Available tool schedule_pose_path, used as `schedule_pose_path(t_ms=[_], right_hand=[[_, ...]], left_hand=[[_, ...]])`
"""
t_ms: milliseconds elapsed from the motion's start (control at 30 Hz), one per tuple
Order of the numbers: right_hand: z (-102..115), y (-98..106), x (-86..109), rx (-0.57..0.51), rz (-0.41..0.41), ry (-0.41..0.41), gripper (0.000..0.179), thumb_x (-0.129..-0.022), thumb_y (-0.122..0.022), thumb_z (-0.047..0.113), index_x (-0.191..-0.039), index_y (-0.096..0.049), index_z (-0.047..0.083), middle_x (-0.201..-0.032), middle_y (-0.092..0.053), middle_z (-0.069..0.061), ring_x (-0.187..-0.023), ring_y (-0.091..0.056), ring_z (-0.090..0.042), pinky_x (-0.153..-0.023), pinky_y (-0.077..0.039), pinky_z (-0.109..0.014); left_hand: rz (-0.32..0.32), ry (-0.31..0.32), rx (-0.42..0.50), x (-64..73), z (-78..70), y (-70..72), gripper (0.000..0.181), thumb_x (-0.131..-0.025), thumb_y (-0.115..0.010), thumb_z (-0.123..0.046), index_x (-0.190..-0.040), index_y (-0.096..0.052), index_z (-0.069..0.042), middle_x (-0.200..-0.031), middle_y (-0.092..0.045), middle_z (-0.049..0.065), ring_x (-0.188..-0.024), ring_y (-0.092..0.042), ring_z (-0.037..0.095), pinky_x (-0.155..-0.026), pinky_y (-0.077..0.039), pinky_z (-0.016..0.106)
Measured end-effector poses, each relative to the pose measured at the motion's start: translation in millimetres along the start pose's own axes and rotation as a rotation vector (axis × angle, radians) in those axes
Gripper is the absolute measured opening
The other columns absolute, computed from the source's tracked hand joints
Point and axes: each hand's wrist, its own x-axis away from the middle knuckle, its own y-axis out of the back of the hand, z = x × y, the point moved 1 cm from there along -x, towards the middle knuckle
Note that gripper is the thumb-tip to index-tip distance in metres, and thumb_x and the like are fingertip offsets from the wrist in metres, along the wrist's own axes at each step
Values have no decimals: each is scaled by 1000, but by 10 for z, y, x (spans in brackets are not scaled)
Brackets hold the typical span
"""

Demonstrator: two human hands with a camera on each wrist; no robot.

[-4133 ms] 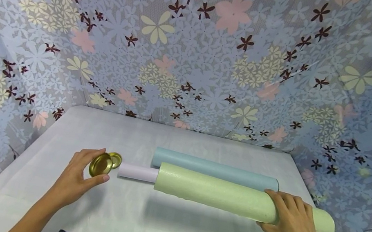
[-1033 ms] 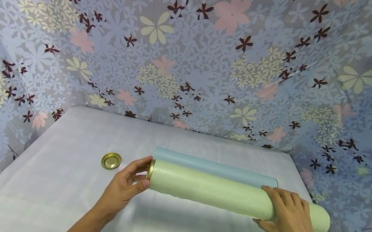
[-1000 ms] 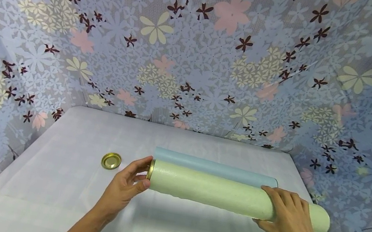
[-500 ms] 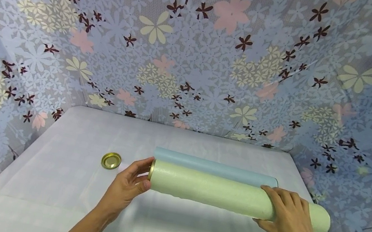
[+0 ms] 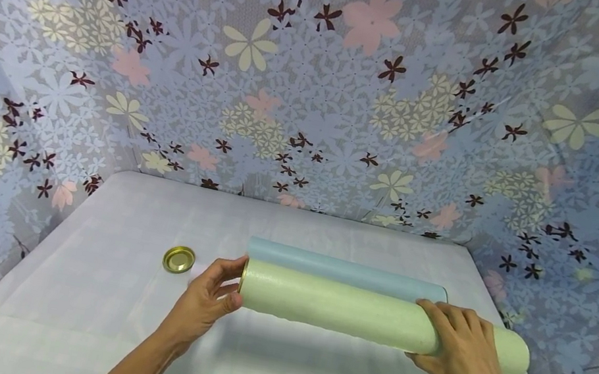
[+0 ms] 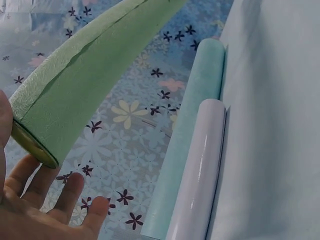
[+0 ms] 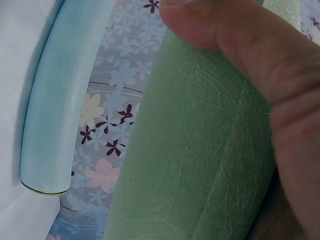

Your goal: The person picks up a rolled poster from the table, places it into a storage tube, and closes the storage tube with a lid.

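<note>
A long pale green cardboard tube (image 5: 338, 306) is held above the table, slightly tilted. My right hand (image 5: 461, 342) grips it near its right end, with the thumb across the green surface in the right wrist view. At the tube's left end sits a gold metal cap (image 6: 32, 145), showing as a thin gold rim in the head view. My left hand (image 5: 204, 297) holds this capped end between thumb and fingers; the little finger side is spread away from it. A second gold cap (image 5: 179, 259) lies on the table to the left.
A light blue tube (image 5: 345, 269) lies on the white-covered table (image 5: 140, 206) behind the green one. Beside it lies a lilac tube (image 6: 197, 170), mostly hidden in the head view. Floral cloth (image 5: 318, 83) hangs behind the table.
Earlier, my left hand held the cap apart from the green tube, at left. It has moved right to the tube's end, and less of the cap's gold edge shows now than a second ago.
</note>
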Motion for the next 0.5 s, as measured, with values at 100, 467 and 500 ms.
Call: schedule_pose_path(t_ms=[100, 467, 500], right_hand=[[-2, 10, 8, 4, 0, 3, 91, -47, -89, 34, -128, -53, 18, -112, -60, -12, -100, -50, -34, -85, -34, -52], [6, 29, 17, 14, -22, 13, 90, -46, -89, 34, -127, -55, 17, -111, -61, -12, -100, -50, -34, -85, -34, -52], [8, 33, 15, 14, -24, 14, 89, -47, -89, 36, -127, -55, 18, -111, -60, -12, -100, -50, -34, -85, -34, -52]], left_hand=[[25, 15, -32, -3, 21, 12, 53, -84, -64, -36, -129, -46, -15, -149, -37, 5, -132, -41, 34, -102, -45, 35], [75, 9, -97, -35, 17, 60, 56, -82, -63, -42, -125, -44, -12, -151, -34, 7, -132, -41, 34, -102, -44, 41], [68, -5, -105, -36, 13, 62, 55, -82, -64, -41, -126, -45, -12, -150, -35, 7, -132, -41, 33, -104, -42, 44]])
